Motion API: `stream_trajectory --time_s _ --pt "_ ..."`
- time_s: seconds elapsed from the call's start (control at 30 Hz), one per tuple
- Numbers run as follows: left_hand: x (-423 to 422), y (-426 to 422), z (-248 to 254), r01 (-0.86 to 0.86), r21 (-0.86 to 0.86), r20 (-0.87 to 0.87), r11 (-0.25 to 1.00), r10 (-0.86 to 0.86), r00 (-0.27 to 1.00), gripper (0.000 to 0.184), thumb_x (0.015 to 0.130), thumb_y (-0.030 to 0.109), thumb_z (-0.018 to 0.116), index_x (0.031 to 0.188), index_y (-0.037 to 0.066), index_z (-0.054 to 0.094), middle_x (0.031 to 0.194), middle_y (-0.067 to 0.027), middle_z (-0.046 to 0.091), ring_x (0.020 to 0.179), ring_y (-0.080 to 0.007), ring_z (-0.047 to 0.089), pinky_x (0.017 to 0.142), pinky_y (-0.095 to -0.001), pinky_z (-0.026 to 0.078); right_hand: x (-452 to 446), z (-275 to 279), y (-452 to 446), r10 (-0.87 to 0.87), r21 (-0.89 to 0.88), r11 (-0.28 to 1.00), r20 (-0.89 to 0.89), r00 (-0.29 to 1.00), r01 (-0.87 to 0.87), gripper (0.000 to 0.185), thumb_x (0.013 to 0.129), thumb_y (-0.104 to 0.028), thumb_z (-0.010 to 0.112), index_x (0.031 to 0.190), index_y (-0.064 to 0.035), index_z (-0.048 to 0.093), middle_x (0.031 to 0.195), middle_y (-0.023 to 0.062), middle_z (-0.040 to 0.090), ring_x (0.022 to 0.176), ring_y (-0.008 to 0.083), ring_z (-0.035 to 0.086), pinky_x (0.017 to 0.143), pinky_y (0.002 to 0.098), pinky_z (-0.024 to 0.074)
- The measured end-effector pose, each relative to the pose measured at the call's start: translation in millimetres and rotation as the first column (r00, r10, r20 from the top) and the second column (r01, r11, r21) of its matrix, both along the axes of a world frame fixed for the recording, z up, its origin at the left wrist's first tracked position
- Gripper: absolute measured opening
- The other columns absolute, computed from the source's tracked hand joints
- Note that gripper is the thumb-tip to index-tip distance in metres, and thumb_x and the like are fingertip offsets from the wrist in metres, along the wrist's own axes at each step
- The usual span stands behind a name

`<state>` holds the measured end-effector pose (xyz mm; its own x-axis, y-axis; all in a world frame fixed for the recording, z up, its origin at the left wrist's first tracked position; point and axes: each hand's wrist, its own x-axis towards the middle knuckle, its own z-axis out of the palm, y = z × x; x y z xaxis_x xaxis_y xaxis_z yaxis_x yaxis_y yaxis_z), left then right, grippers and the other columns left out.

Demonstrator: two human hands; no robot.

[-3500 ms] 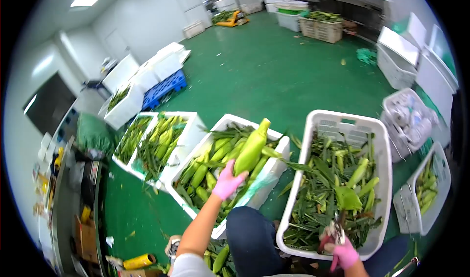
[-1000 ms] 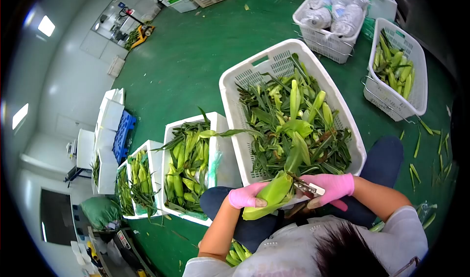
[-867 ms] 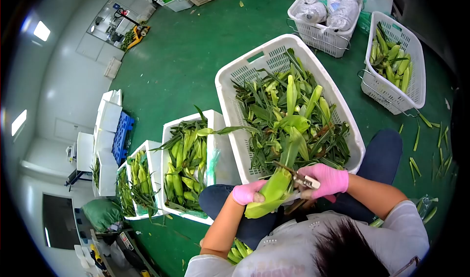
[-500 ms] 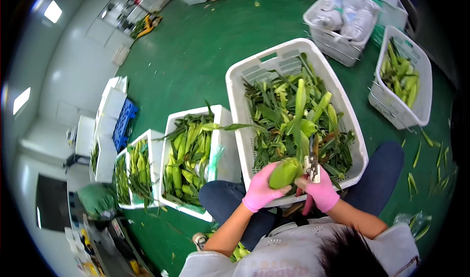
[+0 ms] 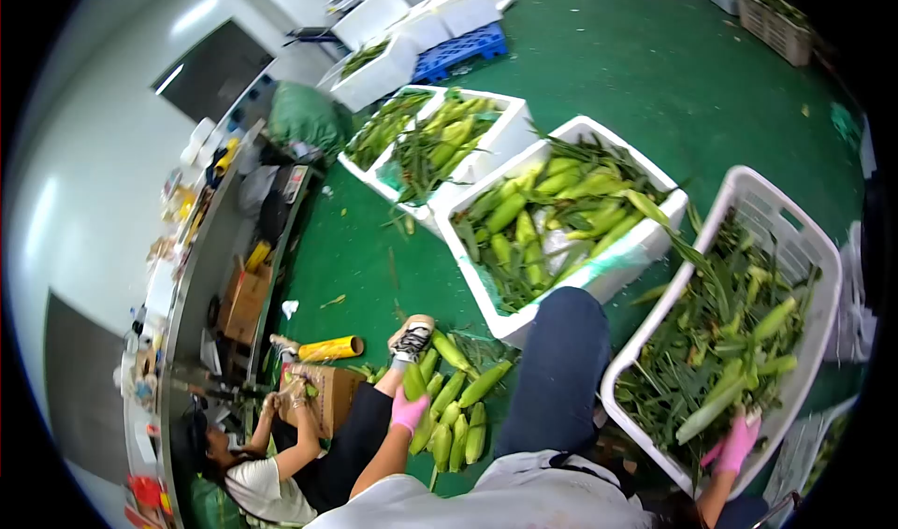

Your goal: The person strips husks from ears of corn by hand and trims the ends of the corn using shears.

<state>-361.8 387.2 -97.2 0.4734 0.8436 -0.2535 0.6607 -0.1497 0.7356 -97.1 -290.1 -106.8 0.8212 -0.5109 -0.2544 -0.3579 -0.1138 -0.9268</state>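
My left hand (image 5: 409, 411), in a pink glove, is closed around a green ear of corn (image 5: 414, 382) above a pile of ears of corn (image 5: 453, 426) on the floor at my left. My right hand (image 5: 741, 441), gloved alike, is low in the big white crate (image 5: 639, 342) at my right. Its fingertips are beside a pale green ear of corn (image 5: 713, 411) lying on the leaves; whether they grip anything is unclear. No shears can be made out in that hand. Loose husks and leaves (image 5: 692, 351) fill much of the crate.
A foam box of corn (image 5: 524, 327) stands before my left knee, with more corn boxes (image 5: 510, 122) behind it. At left a co-worker (image 5: 271, 482) sits by a cardboard box (image 5: 334, 398) and a yellow roll (image 5: 331, 348). A cluttered metal bench (image 5: 201, 248) runs along the wall.
The view has swung left. My left hand has carried the ear of corn from above the crate to the floor pile. My right hand, which held red-handled shears, is now lower in the crate.
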Motion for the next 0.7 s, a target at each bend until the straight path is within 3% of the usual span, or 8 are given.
stream_trajectory --time_s 0.1,0.13,0.23,0.3,0.37,0.5,0.6,0.7 --pt "-81.9 16.4 -52.7 0.259 0.133 -0.687 0.957 -0.099 0.719 0.079 0.069 0.035 0.086 0.138 0.01 0.055 0.132 -0.0202 0.062 0.119 -0.0349 0.063 0.101 -0.042 0.052 -11.0 77.7 21.9 0.175 0.414 0.905 -0.158 0.972 -0.096 0.052 0.097 -0.043 0.064 0.123 0.0011 0.06 0.092 0.0072 0.057 0.067 0.0162 0.055 0.065 0.0329 0.0508" --pt "-87.9 14.0 -60.6 0.26 0.059 -0.782 0.964 -0.118 0.613 0.073 0.075 0.037 0.081 0.139 0.013 0.056 0.129 -0.0192 0.063 0.121 -0.0372 0.061 0.101 -0.0466 0.05 -15.9 77.5 25.1 0.183 0.459 0.882 -0.131 0.974 -0.104 0.052 0.096 -0.044 0.065 0.126 -0.0009 0.059 0.095 0.0067 0.059 0.077 0.0159 0.057 0.071 0.0327 0.0509" --pt "-44.0 2.6 -82.6 0.228 0.26 -0.789 0.938 0.07 0.61 0.063 0.079 0.028 0.077 0.137 0.012 0.056 0.124 -0.02 0.062 0.116 -0.039 0.061 0.098 -0.049 0.05 -26.2 85.6 37.8 0.217 0.595 0.793 -0.075 0.973 -0.132 0.059 0.092 -0.041 0.072 0.134 -0.004 0.054 0.105 0.0065 0.064 0.1 0.0156 0.06 0.089 0.0332 0.0501" --pt "42.6 7.3 -66.1 0.289 0.538 -0.309 0.792 -0.134 0.942 0.056 0.079 0.011 0.073 0.132 0.007 0.057 0.124 -0.0217 0.061 0.115 -0.0426 0.058 0.098 -0.0491 0.049 -32.1 128.2 50.7 0.212 0.536 0.843 -0.385 0.898 0.031 0.038 0.097 -0.036 0.068 0.126 -0.0124 0.06 0.098 0.0074 0.066 0.083 0.0155 0.06 0.065 0.0318 0.0515" --pt "172.7 6.5 -12.9 0.326 0.653 0.003 0.684 -0.433 0.901 0.046 0.085 0.002 0.068 0.13 0.005 0.06 0.129 -0.0216 0.062 0.12 -0.0402 0.058 0.104 -0.0441 0.048 -37.9 141.1 67.8 0.315 0.559 0.829 -0.434 0.844 -0.022 0.038 0.097 -0.036 0.068 0.126 -0.0122 0.06 0.098 0.0075 0.067 0.083 0.0157 0.06 0.065 0.032 0.0517" --pt "392.4 24.5 21.2 0.314 0.732 0.185 0.605 -0.619 0.764 0.024 0.088 0.004 0.064 0.112 0.005 0.067 0.109 -0.0162 0.068 0.104 -0.0354 0.066 0.092 -0.0428 0.052 -48.1 152.0 97.2 0.462 0.593 0.795 -0.453 0.762 -0.128 0.038 0.097 -0.035 0.068 0.126 -0.0119 0.061 0.098 0.0077 0.067 0.083 0.0162 0.06 0.067 0.0325 0.0521" --pt "501.7 53.6 -16.5 0.45 0.574 -0.26 0.684 -0.368 0.893 0.037 0.086 0.024 0.069 0.119 0.006 0.063 0.119 -0.0151 0.062 0.11 -0.0344 0.063 0.093 -0.0455 0.052 -51.8 157.9 108.7 0.487 0.569 0.805 -0.473 0.734 -0.167 0.037 0.097 -0.034 0.068 0.126 -0.0116 0.061 0.097 0.0079 0.067 0.084 0.0165 0.061 0.068 0.0328 0.0524" --pt "542.8 49.4 -25.0 0.518 0.499 -0.626 0.695 -0.125 0.77 0.057 0.082 0.04 0.076 0.126 0.009 0.06 0.128 -0.0114 0.057 0.12 -0.0283 0.059 0.094 -0.0427 0.051 -54.5 163.5 114.0 0.504 0.559 0.808 -0.49 0.711 -0.187 0.037 0.097 -0.034 0.068 0.125 -0.0113 0.061 0.097 0.008 0.067 0.084 0.0168 0.061 0.069 0.0331 0.0527"
